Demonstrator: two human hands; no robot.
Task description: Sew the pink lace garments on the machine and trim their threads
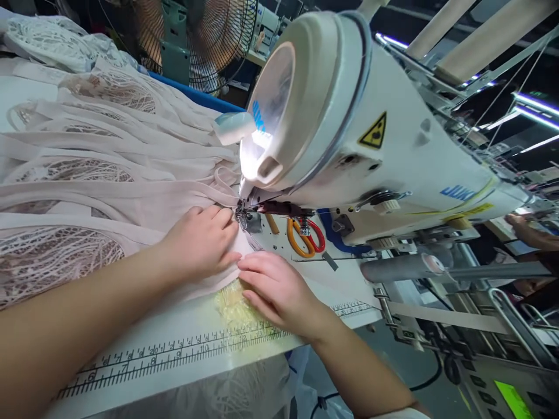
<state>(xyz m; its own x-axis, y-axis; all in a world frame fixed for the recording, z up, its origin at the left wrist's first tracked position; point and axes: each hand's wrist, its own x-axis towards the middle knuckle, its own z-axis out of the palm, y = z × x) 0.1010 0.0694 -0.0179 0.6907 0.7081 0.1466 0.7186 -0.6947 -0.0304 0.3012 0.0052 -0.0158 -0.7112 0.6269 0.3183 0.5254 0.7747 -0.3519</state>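
Note:
A pale pink fabric piece [174, 203] runs under the needle area of a white sewing machine [323, 116]. My left hand [203, 241] presses on the fabric just left of the presser foot [241, 212], its fingers bent together. My right hand [275, 288] lies nearer the table's front edge, its thumb and fingertips at the fabric's edge below the foot. The fingertips of the two hands almost touch. What lies under the left fingers is partly hidden.
Pale fabric with lace [105, 171] is heaped at the left. Orange and red-handled scissors [301, 237] lie under the machine arm. A fan [196, 41] stands behind. A printed ruler [179, 355] lines the front edge. Another person's hand [530, 233] shows far right.

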